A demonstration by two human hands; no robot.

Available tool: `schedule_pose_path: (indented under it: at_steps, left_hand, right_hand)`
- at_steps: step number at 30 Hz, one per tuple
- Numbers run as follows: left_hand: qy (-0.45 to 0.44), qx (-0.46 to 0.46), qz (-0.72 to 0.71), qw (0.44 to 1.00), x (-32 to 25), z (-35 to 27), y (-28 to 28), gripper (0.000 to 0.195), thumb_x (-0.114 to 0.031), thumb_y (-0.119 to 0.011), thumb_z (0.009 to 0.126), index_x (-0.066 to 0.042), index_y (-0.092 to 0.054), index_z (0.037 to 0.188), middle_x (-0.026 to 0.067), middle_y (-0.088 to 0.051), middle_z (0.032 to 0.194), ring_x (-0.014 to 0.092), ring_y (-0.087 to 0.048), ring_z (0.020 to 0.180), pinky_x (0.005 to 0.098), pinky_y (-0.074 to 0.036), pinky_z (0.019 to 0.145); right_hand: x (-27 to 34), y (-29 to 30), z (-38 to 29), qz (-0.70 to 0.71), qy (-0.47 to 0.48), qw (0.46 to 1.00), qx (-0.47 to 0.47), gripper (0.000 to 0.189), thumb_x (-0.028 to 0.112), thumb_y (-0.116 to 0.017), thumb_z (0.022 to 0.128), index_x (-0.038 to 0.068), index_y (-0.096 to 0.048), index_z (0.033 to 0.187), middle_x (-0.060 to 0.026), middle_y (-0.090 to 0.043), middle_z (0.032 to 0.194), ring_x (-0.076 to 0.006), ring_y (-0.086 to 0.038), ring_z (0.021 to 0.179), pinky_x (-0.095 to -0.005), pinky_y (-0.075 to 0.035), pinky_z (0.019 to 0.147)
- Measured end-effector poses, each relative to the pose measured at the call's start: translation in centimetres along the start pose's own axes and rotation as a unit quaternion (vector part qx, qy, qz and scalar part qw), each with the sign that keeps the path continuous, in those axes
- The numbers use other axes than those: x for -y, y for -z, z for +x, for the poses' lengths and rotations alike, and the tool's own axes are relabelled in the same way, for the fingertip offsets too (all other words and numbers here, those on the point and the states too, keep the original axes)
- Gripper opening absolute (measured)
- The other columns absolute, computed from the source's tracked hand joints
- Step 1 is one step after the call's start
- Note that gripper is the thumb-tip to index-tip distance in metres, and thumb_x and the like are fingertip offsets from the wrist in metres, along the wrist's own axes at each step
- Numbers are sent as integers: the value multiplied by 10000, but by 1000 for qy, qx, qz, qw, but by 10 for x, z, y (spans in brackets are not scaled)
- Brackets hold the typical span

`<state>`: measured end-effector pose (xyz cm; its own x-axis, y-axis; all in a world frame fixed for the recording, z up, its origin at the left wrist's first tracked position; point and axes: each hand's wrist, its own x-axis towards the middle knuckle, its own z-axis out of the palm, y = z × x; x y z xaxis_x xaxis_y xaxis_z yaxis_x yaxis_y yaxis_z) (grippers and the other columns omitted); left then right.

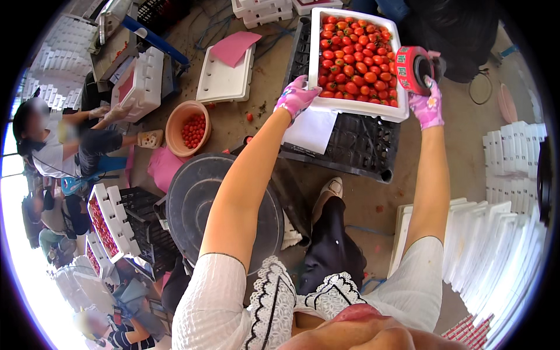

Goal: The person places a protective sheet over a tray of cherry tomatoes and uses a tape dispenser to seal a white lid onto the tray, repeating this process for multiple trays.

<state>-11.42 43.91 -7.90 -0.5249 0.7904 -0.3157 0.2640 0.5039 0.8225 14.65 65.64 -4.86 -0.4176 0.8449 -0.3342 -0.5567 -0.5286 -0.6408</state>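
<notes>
A white foam box (359,106) full of red cherry tomatoes (354,61) sits before me on an upturned black plastic crate (363,140). My left hand (297,99), in a pink floral glove, grips the box's near left corner, with a digit lying over the rim. In the matching glove, my right hand (426,105) holds a roll of red printed packing tape (407,70) against the box's right side. Part of the roll's far side is hidden. A white paper sheet (310,131) lies on the crate, partly under the box.
A round dark lid (197,197) is beneath my left arm. Beyond it stand an orange basin (173,127) of tomatoes and a foam lid (223,83) with pink paper (236,47). At left a seated person (57,140) handles another box (146,87). Stacked foam lids (472,240) rise at right.
</notes>
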Motion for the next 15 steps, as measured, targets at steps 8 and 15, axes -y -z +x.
schedule_pose_path:
  at_steps: [8,15]
  left_hand:
    - [24,-36,-40,998,5,57,-30,439,-251,-628,746,-61,-530,1129,155,-621,998,290,-607,915,377,-472,798]
    - [-45,-167,53,983,27,-51,11,522,-258,-636,762,-31,-482,1206,221,-593,1021,360,-579,968,411,-461,825]
  right_hand:
    - [4,20,84,-149,5,988,41,256,98,-609,784,7,-601,1023,-107,-616,1037,-212,-585,956,-345,-476,845]
    - [-11,17,-36,-632,367,670,129,342,41,-603,749,-14,-572,1085,-150,-608,1049,-258,-563,1046,-332,-449,884]
